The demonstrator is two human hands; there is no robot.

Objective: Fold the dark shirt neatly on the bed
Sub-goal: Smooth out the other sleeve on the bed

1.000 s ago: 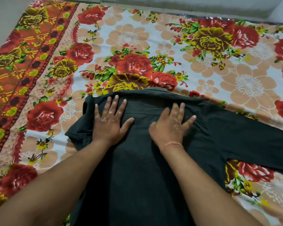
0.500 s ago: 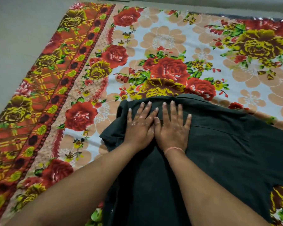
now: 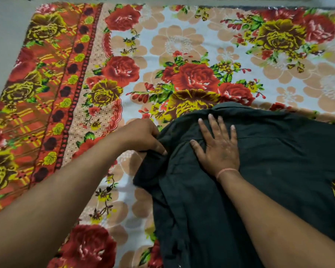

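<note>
Head camera view, looking down at a bed covered by a floral bedsheet (image 3: 182, 45) with red and yellow roses; an orange patterned border (image 3: 46, 84) runs down its left side.

From the lower left, a bare forearm reaches diagonally up toward the middle. The left hand (image 3: 143, 136) is turned knuckles up, its fingers curled and clenched around a bunched fold at the left edge of the dark shirt (image 3: 278, 161), which is lifted into creases there.

The shirt lies on the right half of the bed, spreading toward the right edge of the frame.

To the right, the right hand (image 3: 219, 149) lies palm down on the shirt's upper part, fingers straight and spread, pressing the cloth flat and grasping nothing. A thin pink thread band (image 3: 225, 172) circles that wrist, and the forearm runs down to the lower right corner.
</note>
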